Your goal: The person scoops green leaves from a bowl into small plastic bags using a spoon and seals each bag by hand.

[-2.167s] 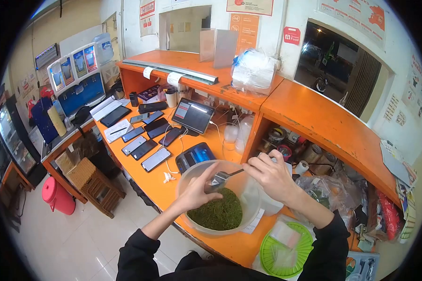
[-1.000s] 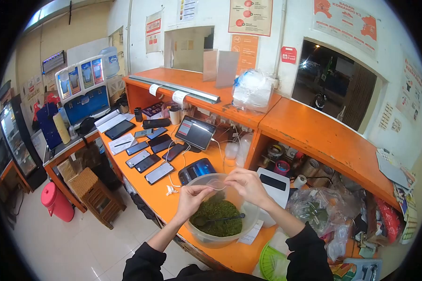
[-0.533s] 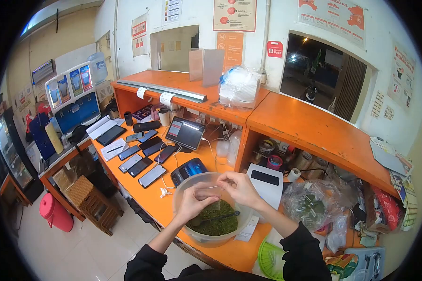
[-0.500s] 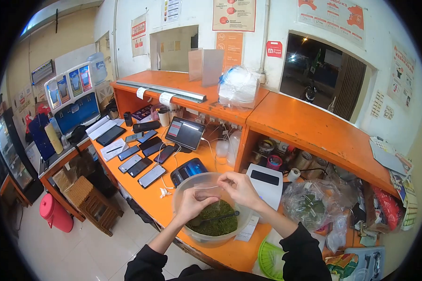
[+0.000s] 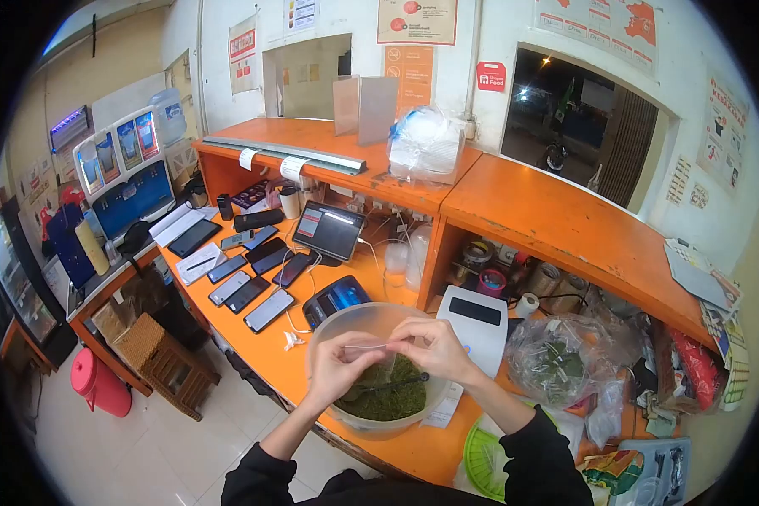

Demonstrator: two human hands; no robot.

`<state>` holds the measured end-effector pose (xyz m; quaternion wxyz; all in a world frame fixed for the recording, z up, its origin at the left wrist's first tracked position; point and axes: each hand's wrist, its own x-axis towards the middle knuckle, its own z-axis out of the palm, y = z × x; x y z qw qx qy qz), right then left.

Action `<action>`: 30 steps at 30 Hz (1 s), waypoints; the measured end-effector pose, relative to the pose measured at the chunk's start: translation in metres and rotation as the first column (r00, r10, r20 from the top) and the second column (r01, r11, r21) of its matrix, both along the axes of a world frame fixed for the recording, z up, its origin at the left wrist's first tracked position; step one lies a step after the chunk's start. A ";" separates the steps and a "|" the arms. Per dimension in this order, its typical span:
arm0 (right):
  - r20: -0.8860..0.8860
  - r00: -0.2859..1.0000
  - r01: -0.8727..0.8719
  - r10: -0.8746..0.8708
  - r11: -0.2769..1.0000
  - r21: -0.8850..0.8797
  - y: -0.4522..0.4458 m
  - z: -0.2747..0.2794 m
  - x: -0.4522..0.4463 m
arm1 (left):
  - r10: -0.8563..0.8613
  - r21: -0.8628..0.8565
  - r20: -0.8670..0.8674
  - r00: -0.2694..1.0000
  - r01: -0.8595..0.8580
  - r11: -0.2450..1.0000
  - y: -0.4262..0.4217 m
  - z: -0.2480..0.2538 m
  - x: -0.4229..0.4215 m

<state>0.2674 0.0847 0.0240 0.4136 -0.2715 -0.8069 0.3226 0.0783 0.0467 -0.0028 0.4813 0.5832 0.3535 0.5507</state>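
Note:
Over a round translucent plastic tub (image 5: 329,319), my left hand (image 5: 342,366) and my right hand (image 5: 430,347) pinch the top edge of a small clear plastic bag (image 5: 385,368). The bag hangs between them, and its lower part is hard to make out against the green. Finely chopped green leaves (image 5: 384,403) cover the bottom of the tub. A dark-handled spoon (image 5: 395,385) lies on the leaves, its handle pointing right. Both hands have closed fingers, with the fingertips near each other.
Several phones (image 5: 268,310), a tablet on a stand (image 5: 329,229) and a card terminal (image 5: 336,301) lie left of the tub. To its right are a white printer (image 5: 472,325), a green basket (image 5: 485,455) and a clear bag with leaves (image 5: 561,358). An orange shelf (image 5: 548,215) rises behind.
My right hand has come down slightly, bringing its fingertips closer to my left hand along the bag's edge. The camera view has shifted a little. The tub and spoon stay in place.

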 end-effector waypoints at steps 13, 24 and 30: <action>-0.123 0.992 -0.028 0.017 0.996 -0.088 -0.016 -0.005 -0.006 | 0.054 0.143 -0.051 0.997 -0.046 0.989 -0.006 -0.006 0.002; -0.096 0.987 0.129 -0.129 0.992 -0.009 -0.037 -0.007 0.004 | 0.063 0.072 0.008 0.998 -0.063 0.995 -0.012 -0.007 0.013; -0.101 0.987 0.123 -0.123 0.992 -0.001 -0.046 -0.001 0.006 | 0.083 0.149 -0.021 0.996 -0.079 0.986 -0.014 -0.004 0.019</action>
